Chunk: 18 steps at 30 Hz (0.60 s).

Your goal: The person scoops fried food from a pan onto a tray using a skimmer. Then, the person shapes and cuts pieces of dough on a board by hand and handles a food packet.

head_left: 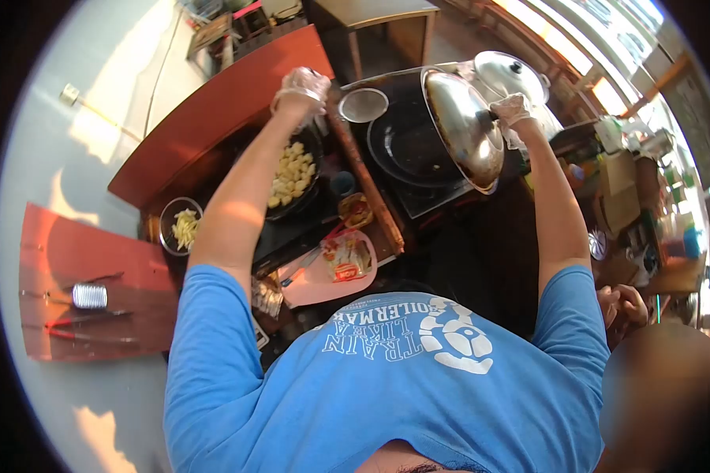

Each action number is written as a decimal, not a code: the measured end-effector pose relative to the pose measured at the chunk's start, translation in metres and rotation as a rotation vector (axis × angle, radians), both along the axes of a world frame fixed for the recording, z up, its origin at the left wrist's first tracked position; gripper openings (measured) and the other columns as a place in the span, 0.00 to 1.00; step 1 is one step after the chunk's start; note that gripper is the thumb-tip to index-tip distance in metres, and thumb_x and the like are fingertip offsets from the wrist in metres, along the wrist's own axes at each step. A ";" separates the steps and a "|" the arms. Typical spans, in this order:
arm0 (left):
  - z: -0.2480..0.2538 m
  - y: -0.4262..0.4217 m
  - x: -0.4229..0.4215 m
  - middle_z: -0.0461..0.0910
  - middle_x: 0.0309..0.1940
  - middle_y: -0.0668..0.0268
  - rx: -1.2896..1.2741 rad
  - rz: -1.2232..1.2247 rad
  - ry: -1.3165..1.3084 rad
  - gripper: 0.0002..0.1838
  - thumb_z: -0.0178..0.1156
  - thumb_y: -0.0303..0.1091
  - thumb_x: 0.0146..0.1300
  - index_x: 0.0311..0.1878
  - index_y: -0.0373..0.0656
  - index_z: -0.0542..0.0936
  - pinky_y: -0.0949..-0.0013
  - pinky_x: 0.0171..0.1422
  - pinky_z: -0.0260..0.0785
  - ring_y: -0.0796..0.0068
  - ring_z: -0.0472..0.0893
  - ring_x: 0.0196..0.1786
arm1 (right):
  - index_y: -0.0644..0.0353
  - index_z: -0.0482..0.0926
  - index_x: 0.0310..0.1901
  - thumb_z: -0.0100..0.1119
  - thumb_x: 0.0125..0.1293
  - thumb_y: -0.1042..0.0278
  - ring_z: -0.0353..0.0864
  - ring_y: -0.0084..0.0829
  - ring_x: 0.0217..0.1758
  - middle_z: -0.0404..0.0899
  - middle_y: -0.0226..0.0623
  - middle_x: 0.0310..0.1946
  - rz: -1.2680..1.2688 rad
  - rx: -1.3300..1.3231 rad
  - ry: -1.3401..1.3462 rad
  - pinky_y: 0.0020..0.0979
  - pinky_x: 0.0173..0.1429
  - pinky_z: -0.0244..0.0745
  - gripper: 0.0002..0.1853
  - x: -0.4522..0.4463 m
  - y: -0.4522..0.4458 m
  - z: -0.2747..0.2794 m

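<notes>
My right hand (513, 114), in a clear plastic glove, grips the knob of a domed metal lid (461, 134). That lid is tilted on its side above the right part of a wide dark pan (394, 154). My left hand (301, 91), also gloved, is closed at the far side of a black pan (312, 185) of pale potato-like chunks (293, 175). What its fingers hold, if anything, I cannot make out. A round strainer (363, 105) lies at the far left edge of the wide pan.
A bowl of pale cut strips (185, 229) is at the left. Nearer me, a pink board (315, 288) bears a packet (349, 260). A wooden bar (363, 169) divides the two pans. Another lidded pot (509, 75) stands behind. Someone's hands (627, 307) show at the right.
</notes>
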<state>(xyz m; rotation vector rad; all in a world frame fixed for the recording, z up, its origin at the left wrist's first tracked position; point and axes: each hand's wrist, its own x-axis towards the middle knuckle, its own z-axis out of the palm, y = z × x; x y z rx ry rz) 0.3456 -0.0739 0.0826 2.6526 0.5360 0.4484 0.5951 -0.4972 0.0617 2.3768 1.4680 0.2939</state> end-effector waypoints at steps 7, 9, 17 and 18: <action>-0.090 -0.120 0.077 0.84 0.38 0.54 0.650 -0.348 0.151 0.08 0.55 0.32 0.61 0.39 0.41 0.80 0.60 0.45 0.80 0.57 0.86 0.40 | 0.56 0.81 0.48 0.64 0.53 0.72 0.81 0.37 0.42 0.83 0.41 0.38 -0.320 0.281 0.379 0.35 0.48 0.78 0.18 0.000 -0.079 -0.025; -0.091 -0.142 0.076 0.85 0.36 0.50 0.448 -0.345 0.079 0.07 0.53 0.30 0.62 0.37 0.39 0.79 0.58 0.45 0.80 0.55 0.86 0.42 | 0.58 0.81 0.42 0.66 0.50 0.68 0.81 0.40 0.41 0.82 0.45 0.38 -0.265 0.149 0.159 0.34 0.45 0.77 0.16 -0.021 -0.087 -0.008; -0.139 -0.148 0.100 0.85 0.39 0.51 0.341 -0.354 0.213 0.10 0.56 0.35 0.62 0.37 0.41 0.84 0.57 0.53 0.78 0.52 0.85 0.47 | 0.61 0.81 0.34 0.63 0.62 0.76 0.81 0.26 0.32 0.82 0.32 0.31 -0.779 1.457 1.415 0.32 0.29 0.80 0.00 -0.050 -0.103 -0.021; -0.141 -0.148 0.096 0.85 0.39 0.51 0.340 -0.365 0.226 0.10 0.56 0.35 0.62 0.37 0.41 0.84 0.57 0.53 0.78 0.52 0.85 0.47 | 0.61 0.82 0.35 0.63 0.64 0.74 0.81 0.28 0.32 0.82 0.34 0.32 -0.757 1.442 1.387 0.32 0.28 0.80 0.02 -0.051 -0.104 -0.022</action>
